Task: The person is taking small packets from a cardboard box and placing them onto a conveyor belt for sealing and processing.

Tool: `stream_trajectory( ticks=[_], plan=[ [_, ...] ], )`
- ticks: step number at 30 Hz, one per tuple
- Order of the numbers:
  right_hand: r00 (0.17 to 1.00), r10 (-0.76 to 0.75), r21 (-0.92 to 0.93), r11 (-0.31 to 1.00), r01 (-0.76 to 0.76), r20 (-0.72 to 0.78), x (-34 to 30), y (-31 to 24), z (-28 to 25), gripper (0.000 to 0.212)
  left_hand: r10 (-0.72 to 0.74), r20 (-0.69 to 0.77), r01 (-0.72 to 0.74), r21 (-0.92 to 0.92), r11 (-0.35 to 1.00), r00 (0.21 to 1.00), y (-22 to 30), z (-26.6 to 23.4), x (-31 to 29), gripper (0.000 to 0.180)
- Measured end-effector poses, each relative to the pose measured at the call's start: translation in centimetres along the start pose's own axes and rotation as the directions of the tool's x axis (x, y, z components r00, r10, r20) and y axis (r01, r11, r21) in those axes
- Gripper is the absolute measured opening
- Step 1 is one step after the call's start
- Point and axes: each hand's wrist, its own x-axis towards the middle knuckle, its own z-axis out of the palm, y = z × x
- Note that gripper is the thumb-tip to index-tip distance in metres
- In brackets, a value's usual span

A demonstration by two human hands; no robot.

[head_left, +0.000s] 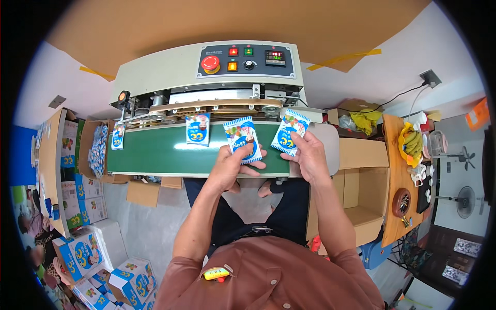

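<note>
A cream-coloured band sealing machine [206, 72] stands against a white wall, with a brown board behind it held by strips of yellow tape. Its dark control panel [244, 60] carries a red round button, small lit square switches, a black knob and a small digital display. Below the sealing head runs a green conveyor belt [155, 152].

Four blue-and-white sachets sit along the belt line. One sachet [118, 136] hangs at the far left end of the belt, above an open carton of sachets [96, 150]. A second sachet [198, 129] stands upright under the sealing head, left of centre. Printed blue-and-white boxes [82, 253] are stacked on the floor at lower left. An open empty cardboard box [361, 191] stands just right of the machine. Further right, a wooden bench [398, 170] carries a bunch of bananas [412, 144], cups and a round dark dish. A grey cable runs up the wall to a socket at upper right.

The left hand [227, 168] holds the middle sachet [243, 140] upright against the belt, its grip pinching the lower part of the pack between thumb and fingers. The right hand [310, 155] holds the right sachet [290, 132], tilted, at the belt's right end, its grip pinching the lower right corner. Both forearms reach forward from the lower edge, elbows bent.
</note>
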Motion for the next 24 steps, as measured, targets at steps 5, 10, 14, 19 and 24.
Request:
stream_trajectory(
  ticks=[5, 10, 14, 19, 24],
  plan=[
    [0.993, 0.101, -0.135, 0.986, -0.093, 0.055, 2.4, 0.3, 0.4, 0.029, -0.061, 0.059, 0.061, -0.001, 0.998, 0.996, 0.1, -1.0, -0.1, 0.034],
    [0.975, 0.18, -0.174, 0.972, -0.156, 0.133, 4.0, 0.7, 2.4, 0.031, -0.124, 0.095, 0.118, 0.075, 0.99, 0.988, 0.7, -1.2, -0.2, 0.027],
    [0.968, 0.158, -0.033, 0.987, -0.155, 0.193, 2.0, 0.4, 2.6, 0.033, -0.153, 0.125, 0.14, 0.109, 0.984, 0.98, 0.5, -0.3, -0.1, 0.025],
    [0.962, 0.105, -0.131, 0.989, -0.073, 0.253, -0.1, 1.8, 0.8, 0.029, -0.288, 0.249, 0.264, 0.128, 0.956, 0.924, 1.8, 2.0, 0.0, 0.023],
    [0.999, 0.04, -0.117, 0.992, -0.041, -0.005, 0.2, -0.7, -0.1, 0.028, -0.354, 0.253, 0.339, 0.105, 0.935, 0.9, 0.3, 0.9, 0.1, 0.029]
  ],
)
